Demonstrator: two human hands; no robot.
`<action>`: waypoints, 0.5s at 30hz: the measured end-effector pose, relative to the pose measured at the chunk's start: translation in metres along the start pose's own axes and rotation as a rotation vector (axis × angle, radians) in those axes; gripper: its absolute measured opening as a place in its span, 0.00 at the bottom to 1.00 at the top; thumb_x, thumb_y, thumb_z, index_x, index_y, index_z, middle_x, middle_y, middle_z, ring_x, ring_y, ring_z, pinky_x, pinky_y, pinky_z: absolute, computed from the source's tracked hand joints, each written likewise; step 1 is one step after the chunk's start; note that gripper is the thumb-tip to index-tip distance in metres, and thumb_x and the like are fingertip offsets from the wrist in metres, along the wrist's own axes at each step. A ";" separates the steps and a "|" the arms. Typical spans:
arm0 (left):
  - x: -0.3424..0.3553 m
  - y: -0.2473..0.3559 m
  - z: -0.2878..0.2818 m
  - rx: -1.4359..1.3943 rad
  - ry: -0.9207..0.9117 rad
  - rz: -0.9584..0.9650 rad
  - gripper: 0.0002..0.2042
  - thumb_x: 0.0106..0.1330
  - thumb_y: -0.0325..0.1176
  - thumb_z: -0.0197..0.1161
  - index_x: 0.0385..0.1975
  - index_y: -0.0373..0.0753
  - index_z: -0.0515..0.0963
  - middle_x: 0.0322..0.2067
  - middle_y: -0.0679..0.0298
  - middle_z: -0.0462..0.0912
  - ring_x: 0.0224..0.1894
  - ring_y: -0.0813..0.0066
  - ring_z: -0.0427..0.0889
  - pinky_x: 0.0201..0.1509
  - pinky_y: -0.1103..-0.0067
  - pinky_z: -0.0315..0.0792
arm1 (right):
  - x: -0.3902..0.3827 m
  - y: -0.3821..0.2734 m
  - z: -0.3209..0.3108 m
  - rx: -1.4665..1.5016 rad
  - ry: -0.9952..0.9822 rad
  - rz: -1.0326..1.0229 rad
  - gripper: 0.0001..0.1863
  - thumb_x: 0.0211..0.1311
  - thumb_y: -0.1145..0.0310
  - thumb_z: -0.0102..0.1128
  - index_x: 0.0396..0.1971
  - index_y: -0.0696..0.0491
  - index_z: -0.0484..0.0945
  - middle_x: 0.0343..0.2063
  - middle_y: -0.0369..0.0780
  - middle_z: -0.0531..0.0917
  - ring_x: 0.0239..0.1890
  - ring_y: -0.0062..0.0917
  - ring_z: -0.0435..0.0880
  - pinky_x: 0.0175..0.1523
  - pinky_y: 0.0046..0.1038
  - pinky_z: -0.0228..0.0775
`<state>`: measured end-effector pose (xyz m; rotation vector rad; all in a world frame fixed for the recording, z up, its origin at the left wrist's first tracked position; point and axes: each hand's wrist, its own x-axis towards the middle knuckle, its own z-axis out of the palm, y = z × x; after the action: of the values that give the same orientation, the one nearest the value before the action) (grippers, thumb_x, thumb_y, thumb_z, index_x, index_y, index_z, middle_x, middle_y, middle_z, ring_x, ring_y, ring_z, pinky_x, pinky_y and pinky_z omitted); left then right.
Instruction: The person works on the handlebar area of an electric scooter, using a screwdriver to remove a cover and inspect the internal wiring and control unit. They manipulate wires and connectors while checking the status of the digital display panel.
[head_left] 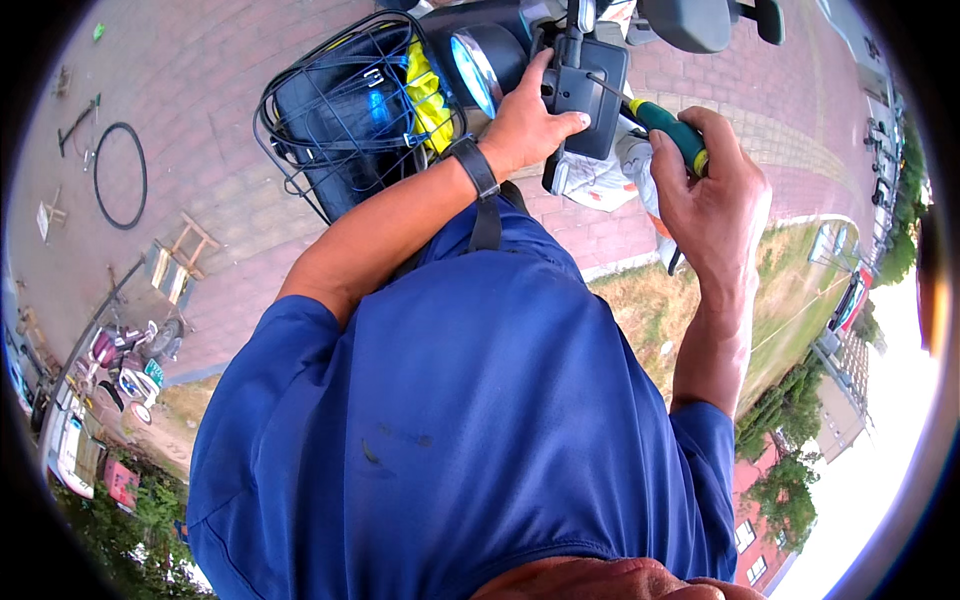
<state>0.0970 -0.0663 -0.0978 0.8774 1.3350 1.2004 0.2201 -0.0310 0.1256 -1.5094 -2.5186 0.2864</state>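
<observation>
A black box-like housing (603, 97) sits on the handlebar area of a two-wheeler, at the top centre. My left hand (522, 128), with a dark band at the wrist, grips its left edge, thumb and forefinger spread along it. In my right hand (712, 190) is a screwdriver (668, 132) with a green and yellow handle, held in a closed grip. Its thin shaft slants up and left to the face of the housing. Whether the tip sits in a screw is too small to tell.
Left of the housing are a round headlight (476, 75) and a black wire basket (300, 85) with a black bag and yellow cloth. A mirror (690, 22) juts out above my right hand. A loose wheel (120, 176) and wooden stool (172, 272) stand on the paving further left.
</observation>
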 end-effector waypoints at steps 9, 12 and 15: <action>0.001 0.001 -0.001 0.079 0.022 0.031 0.50 0.56 0.40 0.76 0.75 0.31 0.52 0.51 0.38 0.82 0.53 0.46 0.84 0.61 0.68 0.75 | 0.032 -0.032 -0.003 -0.213 -0.146 -0.091 0.17 0.59 0.56 0.69 0.27 0.54 0.76 0.18 0.44 0.81 0.21 0.43 0.82 0.26 0.39 0.71; 0.001 0.001 -0.002 0.071 0.008 0.019 0.50 0.56 0.41 0.76 0.75 0.31 0.51 0.48 0.36 0.83 0.51 0.41 0.85 0.59 0.65 0.76 | 0.043 -0.041 0.001 -0.281 -0.171 -0.098 0.20 0.59 0.54 0.70 0.22 0.55 0.76 0.16 0.45 0.80 0.20 0.44 0.82 0.26 0.40 0.71; 0.001 0.003 -0.002 0.067 -0.012 -0.001 0.49 0.57 0.41 0.77 0.74 0.30 0.53 0.49 0.38 0.83 0.52 0.46 0.85 0.59 0.67 0.76 | 0.055 -0.041 0.004 -0.291 -0.168 -0.066 0.23 0.59 0.50 0.70 0.21 0.56 0.77 0.15 0.46 0.79 0.20 0.45 0.82 0.26 0.41 0.71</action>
<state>0.0947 -0.0647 -0.0951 0.9297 1.3728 1.1537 0.1587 -0.0018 0.1363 -1.5543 -2.8392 0.0373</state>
